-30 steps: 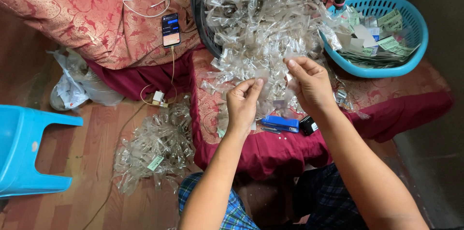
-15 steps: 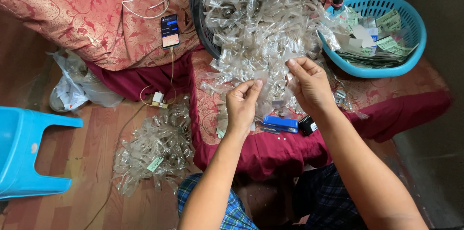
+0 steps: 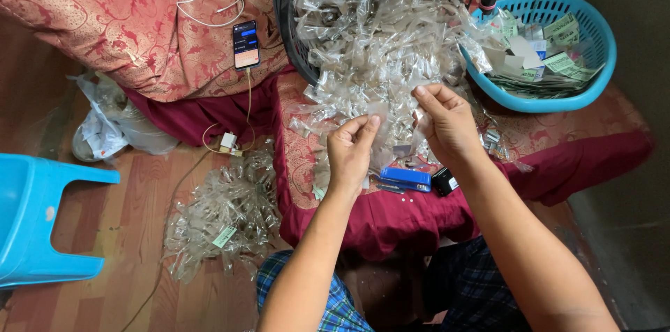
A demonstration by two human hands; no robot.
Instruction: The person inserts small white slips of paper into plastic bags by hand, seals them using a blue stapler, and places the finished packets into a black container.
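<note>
Two hands pinch one clear plastic packet (image 3: 392, 119) over the red cushion.
Left hand (image 3: 351, 150) and right hand (image 3: 447, 122) each clamp an edge, near the heaped packets (image 3: 370, 32); it looks light, limp, slippery, best held by its corners.

A single head-worn camera looks steeply down from above the person's own lap, close enough that both forearms run up from the bottom edge to the left hand (image 3: 351, 152) and right hand (image 3: 447, 122) near the centre. It faces forward over a red cushion (image 3: 391, 220), taking in the blue basket (image 3: 593, 74) at upper right and the wooden floor (image 3: 139, 234) at left. No second view shares the scene.
</note>
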